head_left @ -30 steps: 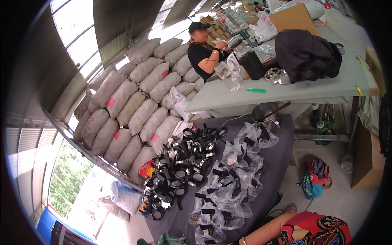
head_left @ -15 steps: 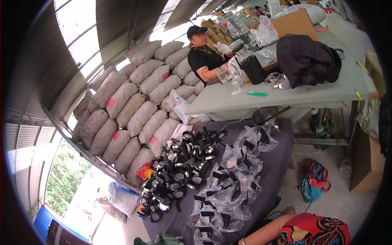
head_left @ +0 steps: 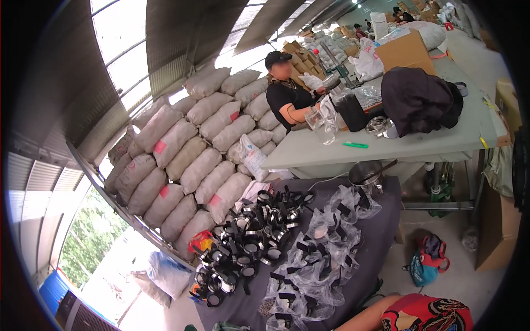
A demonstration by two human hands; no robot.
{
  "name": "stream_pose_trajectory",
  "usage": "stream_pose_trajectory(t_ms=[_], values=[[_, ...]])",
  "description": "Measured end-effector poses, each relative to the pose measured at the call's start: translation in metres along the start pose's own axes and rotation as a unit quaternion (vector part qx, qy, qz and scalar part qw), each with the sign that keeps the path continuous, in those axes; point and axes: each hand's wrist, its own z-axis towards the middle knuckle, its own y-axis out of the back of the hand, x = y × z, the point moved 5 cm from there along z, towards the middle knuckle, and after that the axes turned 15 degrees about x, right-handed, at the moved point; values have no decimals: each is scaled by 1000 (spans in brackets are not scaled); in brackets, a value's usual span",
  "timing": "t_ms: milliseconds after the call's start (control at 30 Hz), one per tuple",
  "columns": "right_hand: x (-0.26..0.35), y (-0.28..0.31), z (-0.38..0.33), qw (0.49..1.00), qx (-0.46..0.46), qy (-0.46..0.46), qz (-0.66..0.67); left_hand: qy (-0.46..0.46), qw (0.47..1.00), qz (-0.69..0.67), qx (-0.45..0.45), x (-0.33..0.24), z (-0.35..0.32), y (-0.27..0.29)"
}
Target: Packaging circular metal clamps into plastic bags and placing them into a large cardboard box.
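Observation:
Neither of my hands shows in the head view. On the dark cloth-covered table (head_left: 381, 220) lies a heap of black parts with round, silver-rimmed ends (head_left: 248, 243). Beside the heap, on its right, clear plastic bags (head_left: 314, 265) spread in a long band, with black strips showing among them. A metal pot (head_left: 365, 175) with a dark handle stands at the table's far end. At the lower right edge a bare limb (head_left: 367, 314) meets red patterned fabric (head_left: 428, 313); whose it is I cannot tell.
Stacked white sacks (head_left: 190, 160) line the left side. A person (head_left: 290, 94) in black works behind a pale table (head_left: 419, 146) holding a dark cloth bundle (head_left: 419, 102), a green cutter (head_left: 355, 145) and a cardboard box (head_left: 406, 52). A red and blue bag (head_left: 428, 260) lies on the floor.
The whole view has shifted, so the scene sits lower and slightly to the right. Less of the bare limb shows at the lower edge. The heap and bags look the same.

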Motion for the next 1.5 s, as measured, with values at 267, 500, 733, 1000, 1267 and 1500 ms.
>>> stream_pose_trajectory(t_ms=[267, 500, 733, 1000, 1267, 1500], values=[[-156, 266, -101, 647, -466, 12, 604, -12, 998, -8, 57, 6, -54, -64], [-204, 373, -170, 646, -640, 104, 404, -31, 998, -6, 61, 12, -66, -90], [-198, 239, -65, 802, -294, -144, 500, 8, 999, 9, 31, 58, -82, -90], [-130, 159, 71, 929, 88, -74, 351, 46, 999, 14, 1, 99, -97, -103], [-108, 108, 161, 950, 187, 20, 248, 74, 997, -4, 36, 114, -142, -170], [-152, 70, 221, 971, 203, -13, 128, 204, 955, -204, 67, 120, -192, -185]])
